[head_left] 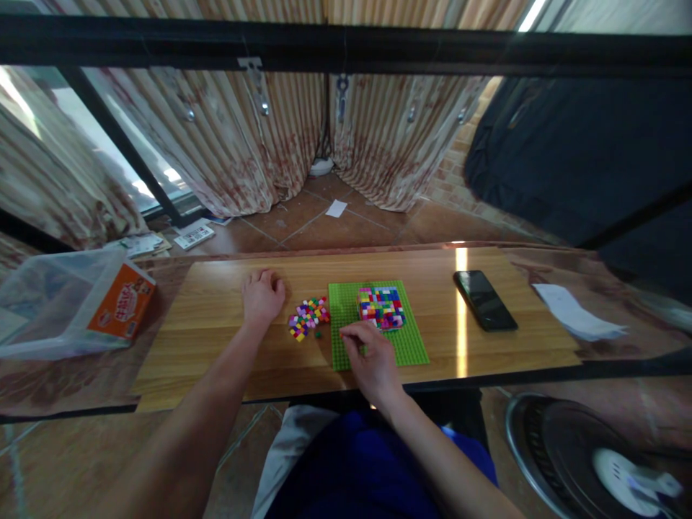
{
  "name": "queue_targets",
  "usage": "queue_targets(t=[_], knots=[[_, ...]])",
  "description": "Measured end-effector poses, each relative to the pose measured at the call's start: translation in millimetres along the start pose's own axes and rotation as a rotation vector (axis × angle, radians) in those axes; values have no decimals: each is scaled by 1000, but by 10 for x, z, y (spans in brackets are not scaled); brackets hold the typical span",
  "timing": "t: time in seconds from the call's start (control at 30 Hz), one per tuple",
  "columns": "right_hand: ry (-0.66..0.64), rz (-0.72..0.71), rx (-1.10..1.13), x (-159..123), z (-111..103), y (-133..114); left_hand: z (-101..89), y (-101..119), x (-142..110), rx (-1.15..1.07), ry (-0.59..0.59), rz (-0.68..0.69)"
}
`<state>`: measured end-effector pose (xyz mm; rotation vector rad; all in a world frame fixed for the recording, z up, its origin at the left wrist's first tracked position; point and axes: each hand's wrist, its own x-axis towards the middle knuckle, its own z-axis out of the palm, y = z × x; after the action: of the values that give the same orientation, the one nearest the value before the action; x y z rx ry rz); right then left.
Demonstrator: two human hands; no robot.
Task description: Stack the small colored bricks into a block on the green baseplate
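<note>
A green studded baseplate (340,306) lies on the wooden board, bearing a multicoloured block of small toy bricks (383,306) on its upper right part. Over the plate's lower left, my right hand (374,360) is closed in a pinch, with a tiny reddish brick (342,334) at its fingertips, partly hidden. Left of the plate, a loose pile of coloured bricks (309,316) is spread out, and a single dark green brick (318,334) sits just below it. My left hand (262,297) rests on the board beyond the pile's left side, fingers curled in, with nothing visible in them.
A black phone (485,300) lies on the right of the wooden board (216,288), with white papers (578,311) beyond it. At the far left stands a clear plastic bin (59,303) with an orange label. A round fan-like object (584,461) is at lower right.
</note>
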<state>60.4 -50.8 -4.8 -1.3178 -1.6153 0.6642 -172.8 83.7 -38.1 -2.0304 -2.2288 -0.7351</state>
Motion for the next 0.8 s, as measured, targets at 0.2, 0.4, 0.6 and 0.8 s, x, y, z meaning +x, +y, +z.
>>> queue_targets(t=[0.2, 0.4, 0.6, 0.8], knots=[[110, 86, -23, -161, -431, 40, 24, -22, 10, -7, 2, 8], [173, 94, -191, -128, -692, 173, 48, -34, 12, 4, 15, 9], [177, 19, -393, -3, -720, 193, 30, -17, 8, -9, -1, -9], [181, -5, -509, 40, -708, 233, 22, -7, 3, -16, -4, -12]])
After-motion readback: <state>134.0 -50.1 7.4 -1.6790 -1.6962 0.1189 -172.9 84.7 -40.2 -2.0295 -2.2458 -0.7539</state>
